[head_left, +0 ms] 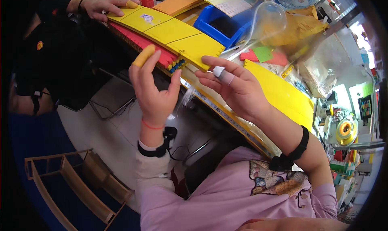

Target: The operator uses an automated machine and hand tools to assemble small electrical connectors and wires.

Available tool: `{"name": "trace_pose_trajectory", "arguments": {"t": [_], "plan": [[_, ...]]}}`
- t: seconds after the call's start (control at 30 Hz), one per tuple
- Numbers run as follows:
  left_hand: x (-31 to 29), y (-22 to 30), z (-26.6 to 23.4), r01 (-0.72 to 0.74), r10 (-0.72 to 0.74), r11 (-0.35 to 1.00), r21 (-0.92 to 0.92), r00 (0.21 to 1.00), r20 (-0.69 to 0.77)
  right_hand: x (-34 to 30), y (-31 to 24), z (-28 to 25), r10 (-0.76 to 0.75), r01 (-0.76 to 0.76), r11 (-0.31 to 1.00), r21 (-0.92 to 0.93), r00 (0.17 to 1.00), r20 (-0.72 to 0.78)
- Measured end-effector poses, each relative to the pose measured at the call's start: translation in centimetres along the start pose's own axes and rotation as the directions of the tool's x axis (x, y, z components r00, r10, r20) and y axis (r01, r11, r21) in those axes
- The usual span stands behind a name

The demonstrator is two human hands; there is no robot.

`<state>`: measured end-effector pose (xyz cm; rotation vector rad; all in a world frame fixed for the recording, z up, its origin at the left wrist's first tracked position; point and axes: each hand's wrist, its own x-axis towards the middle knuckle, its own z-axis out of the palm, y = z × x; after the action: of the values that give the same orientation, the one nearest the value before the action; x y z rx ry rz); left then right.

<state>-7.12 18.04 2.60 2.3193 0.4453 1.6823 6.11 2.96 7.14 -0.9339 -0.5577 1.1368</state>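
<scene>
One long yellow board (161, 30) lies on the near side of the blue bin (203, 21), above a red board (131, 36) that shows along its edge to the lower left of the bin. It looks light and fairly stiff, perhaps thin card or foam, smooth-faced and likely to dent at its small end notches; the long edges seem the safest hold, with a hand near each end to keep it from bending. Its long axis slants from well left of the bin down to just below it, the notched end pointing to the lower right. Well left of the bin, a co-worker's hand (103, 6) rests on the other end. The left hand (155, 85), below and left of the bin, has thumb and fingers well spread, with nothing visible in it; the right hand (242, 89), below the bin, has loosely bent fingers, one tip at the board's corner, and I cannot tell whether it grips
</scene>
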Motion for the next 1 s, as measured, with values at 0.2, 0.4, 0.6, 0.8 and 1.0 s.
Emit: {"name": "trace_pose_trajectory", "arguments": {"t": [0.2, 0.4, 0.6, 0.8, 1.0], "plan": [[-1.3, 3.3, 0.3, 0.508, -0.479, 0.806, -0.305, 0.861, 0.17, 0.8, -1.6, 0.4, 0.027, -0.04, 0.998, -0.042, 0.964, -0.265], [0.0, 4.0, 2.7, 0.635, -0.541, 0.669, -0.387, 0.772, 0.333, 0.6, -3.0, 0.2, 0.064, -0.056, 0.998, 0.039, 0.965, -0.254], [0.8, 4.2, 3.5, 0.639, -0.566, 0.252, -0.727, 0.707, 0.425, 0.5, -3.2, 0.8, 0.067, -0.063, 0.998, 0.026, 0.967, -0.247], [0.7, 3.9, 4.1, 0.596, -0.572, 0.138, -0.791, 0.7, 0.428, 0.3, -3.3, 0.5, 0.071, -0.063, 0.997, 0.045, 0.973, -0.219], [0.9, 4.0, 4.4, 0.585, -0.594, 0.267, -0.766, 0.726, 0.348, 0.3, -3.3, 0.4, 0.069, -0.061, 0.997, 0.044, 0.974, -0.215]]}}
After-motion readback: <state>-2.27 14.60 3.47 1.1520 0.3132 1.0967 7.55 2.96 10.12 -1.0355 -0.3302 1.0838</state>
